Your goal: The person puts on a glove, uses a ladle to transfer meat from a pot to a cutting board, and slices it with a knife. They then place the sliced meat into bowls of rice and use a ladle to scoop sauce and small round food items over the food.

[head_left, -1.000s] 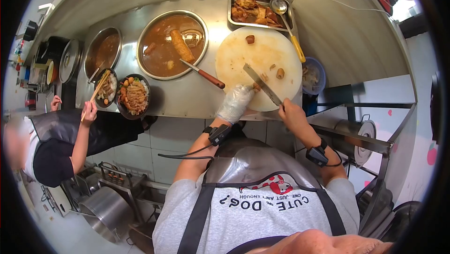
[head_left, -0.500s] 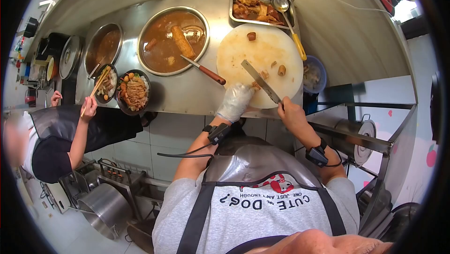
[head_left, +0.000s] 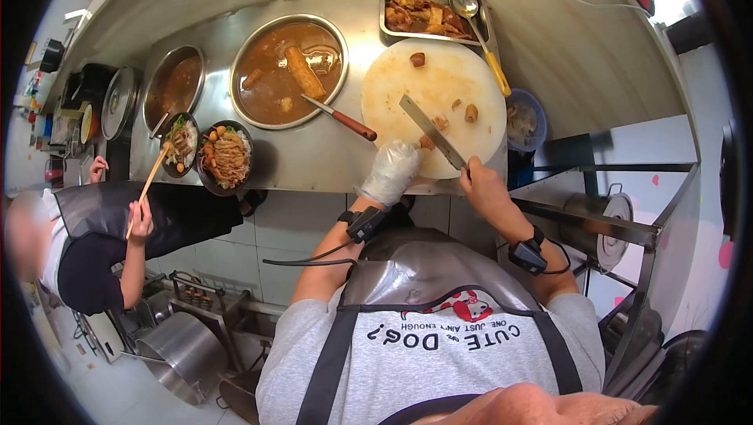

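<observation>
My right hand [head_left: 482, 190] is closed round the handle of a broad-bladed kitchen knife [head_left: 431, 131]. The blade slants up and left over a round white cutting board [head_left: 392, 96]. My left hand [head_left: 394, 170], in a clear plastic glove, has its fingers curled at the board's near edge, on a small brown piece of food [head_left: 427, 142] left of the blade; the fingers partly hide it. Cut bits [head_left: 441, 122] lie beside the blade. Farther off on the board are a brown chunk [head_left: 471, 114] and another chunk [head_left: 418, 59].
Behind the board stands a metal tray [head_left: 383, 29] of braised food with a yellow-handled ladle [head_left: 494, 68]. Left are a large pot of broth [head_left: 274, 56], a wooden-handled utensil [head_left: 349, 123] and a filled bowl [head_left: 225, 160]. A co-worker's hand [head_left: 140, 219] holds chopsticks over another bowl [head_left: 180, 147].
My knife and both hands have barely moved; the blade is shifted slightly left. The co-worker's chopstick hand has moved down and away from the bowls.
</observation>
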`<state>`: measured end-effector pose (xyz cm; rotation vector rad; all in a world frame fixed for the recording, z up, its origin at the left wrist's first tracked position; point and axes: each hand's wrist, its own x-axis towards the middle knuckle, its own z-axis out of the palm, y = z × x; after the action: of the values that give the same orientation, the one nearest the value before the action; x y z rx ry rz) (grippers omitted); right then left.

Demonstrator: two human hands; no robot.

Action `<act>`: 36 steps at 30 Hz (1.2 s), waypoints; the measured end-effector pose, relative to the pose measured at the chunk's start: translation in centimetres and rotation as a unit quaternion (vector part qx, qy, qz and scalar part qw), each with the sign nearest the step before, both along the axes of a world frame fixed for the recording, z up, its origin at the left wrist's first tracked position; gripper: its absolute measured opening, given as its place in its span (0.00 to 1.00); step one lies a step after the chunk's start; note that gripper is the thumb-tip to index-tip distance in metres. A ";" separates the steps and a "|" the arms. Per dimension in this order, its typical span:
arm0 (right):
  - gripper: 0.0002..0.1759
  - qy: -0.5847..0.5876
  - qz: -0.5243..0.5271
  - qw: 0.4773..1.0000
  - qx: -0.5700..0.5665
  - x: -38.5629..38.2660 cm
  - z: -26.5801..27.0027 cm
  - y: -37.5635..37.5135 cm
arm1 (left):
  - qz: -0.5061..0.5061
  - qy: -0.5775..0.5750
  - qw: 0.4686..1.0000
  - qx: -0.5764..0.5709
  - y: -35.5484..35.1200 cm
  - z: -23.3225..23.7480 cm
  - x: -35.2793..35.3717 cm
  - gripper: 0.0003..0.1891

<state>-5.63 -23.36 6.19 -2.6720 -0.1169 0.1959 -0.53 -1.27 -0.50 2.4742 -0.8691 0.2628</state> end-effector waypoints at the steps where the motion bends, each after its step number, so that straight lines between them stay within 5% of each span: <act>1: 0.12 -0.004 0.001 1.000 0.002 -0.1 0.4 0.1 | 0.006 -0.004 1.000 0.018 0.0 -0.1 -0.1 0.08; 17: 0.12 -0.007 -0.021 1.000 0.019 -0.7 -1.8 0.1 | -0.003 -0.008 0.994 0.109 0.1 0.2 -1.1 0.05; 36: 0.13 0.009 -0.007 1.000 0.023 -1.3 -1.8 1.0 | -0.038 -0.019 0.997 0.057 2.1 1.9 -1.8 0.07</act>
<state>-6.97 -22.33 4.34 -2.6232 -0.0973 0.2095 -2.38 0.81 1.44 2.5413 -1.0179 0.2411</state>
